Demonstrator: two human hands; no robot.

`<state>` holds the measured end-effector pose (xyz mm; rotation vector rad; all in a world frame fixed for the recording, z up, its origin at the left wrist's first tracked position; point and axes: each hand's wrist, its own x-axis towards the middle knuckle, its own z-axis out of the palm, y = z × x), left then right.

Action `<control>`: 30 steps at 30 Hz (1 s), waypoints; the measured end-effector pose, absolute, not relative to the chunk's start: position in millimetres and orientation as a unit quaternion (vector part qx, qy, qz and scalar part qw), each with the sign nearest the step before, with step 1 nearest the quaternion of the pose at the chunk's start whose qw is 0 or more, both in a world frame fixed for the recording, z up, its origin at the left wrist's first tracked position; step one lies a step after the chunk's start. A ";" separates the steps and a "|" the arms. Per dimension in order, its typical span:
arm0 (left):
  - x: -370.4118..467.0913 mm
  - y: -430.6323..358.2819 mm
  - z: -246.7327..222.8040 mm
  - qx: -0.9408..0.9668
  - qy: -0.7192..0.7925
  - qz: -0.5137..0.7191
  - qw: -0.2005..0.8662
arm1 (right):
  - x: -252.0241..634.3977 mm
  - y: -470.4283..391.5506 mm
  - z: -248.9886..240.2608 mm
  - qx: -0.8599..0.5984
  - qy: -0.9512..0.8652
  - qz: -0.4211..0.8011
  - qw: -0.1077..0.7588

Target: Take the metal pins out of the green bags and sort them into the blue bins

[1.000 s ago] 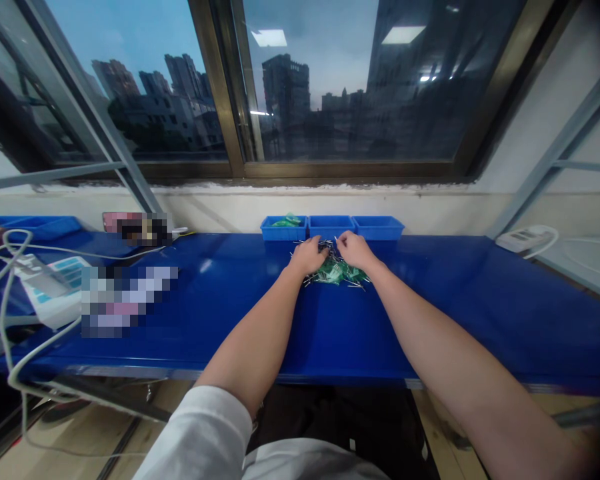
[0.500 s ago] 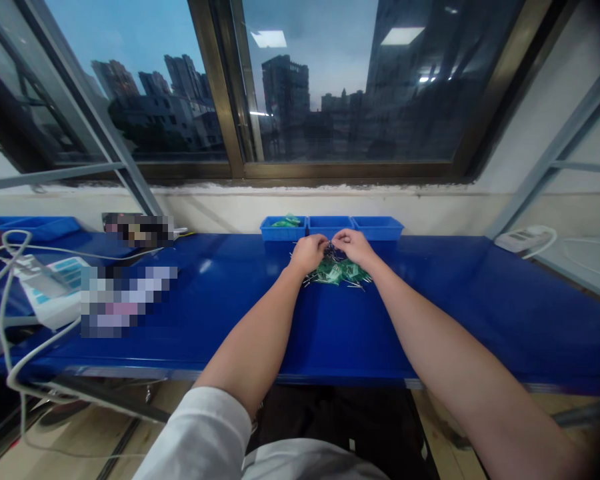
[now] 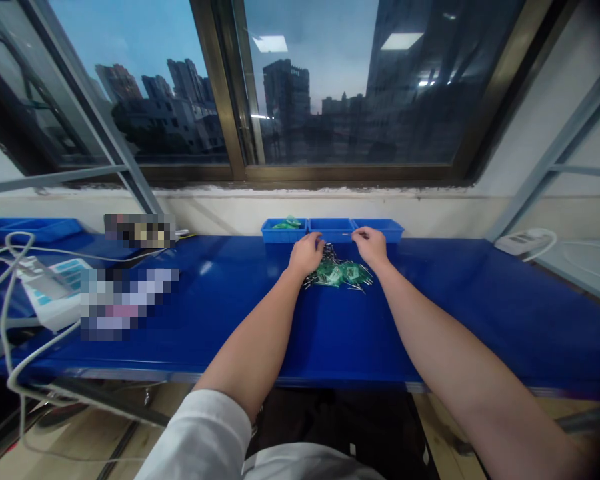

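Observation:
My right hand (image 3: 371,245) is raised a little right of the pile, in front of the blue bins. Its thumb and forefinger pinch a small thin metal rod (image 3: 347,234) that points left; the exact kind is too small to tell. At the left edge of the pile is my left hand (image 3: 307,255), its thumb and forefinger slightly apart with nothing visible between them. Between and below the hands lies a pile of thin metal rods (image 3: 329,253), mixed with crumpled green plastic bags (image 3: 336,273).
A blue three-part bin (image 3: 330,232) stands behind the pile, with green bags (image 3: 289,223) in its left compartment. On the left are a white device (image 3: 55,293), loose cables and blurred items. A white power strip (image 3: 523,240) lies at right on the blue table (image 3: 220,333).
My hands, together over the pile before, are now apart. The right hand has moved right with a thin metal rod in its fingers; the left has shifted slightly left.

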<state>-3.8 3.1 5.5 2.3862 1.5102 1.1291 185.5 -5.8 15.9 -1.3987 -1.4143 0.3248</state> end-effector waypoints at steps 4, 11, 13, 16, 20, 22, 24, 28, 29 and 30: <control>-5.3 7.0 1.4 0.786 0.504 0.356 0.035 | 199.3 -1.1 12.2 -0.649 -0.583 0.024 0.489; -4.7 6.7 1.1 0.789 0.519 0.327 0.046 | 206.5 7.5 7.1 -0.700 -0.573 0.003 0.427; -4.9 5.9 1.5 0.789 0.522 0.321 0.051 | 206.3 7.9 6.2 -0.711 -0.577 0.014 0.403; -5.3 4.1 3.0 0.790 0.529 0.307 0.053 | 206.0 8.3 4.1 -0.723 -0.581 0.027 0.372; -5.4 1.6 6.0 0.784 0.548 0.288 0.046 | 206.9 9.5 3.2 -0.718 -0.575 0.002 0.392; -5.4 0.7 7.1 0.780 0.558 0.279 0.040 | 207.0 9.4 4.2 -0.700 -0.582 -0.023 0.413; -5.5 0.1 7.5 0.781 0.563 0.266 0.037 | 205.3 8.3 5.5 -0.674 -0.608 -0.012 0.418; -5.5 -0.2 6.6 0.786 0.572 0.231 0.048 | 193.6 3.5 6.7 -0.636 -0.677 0.079 0.363; -5.4 0.0 6.1 0.787 0.573 0.223 0.053 | 189.4 2.0 6.9 -0.630 -0.692 0.093 0.340; -5.2 0.1 5.6 0.790 0.572 0.214 0.057 | 185.1 0.5 7.1 -0.623 -0.707 0.101 0.319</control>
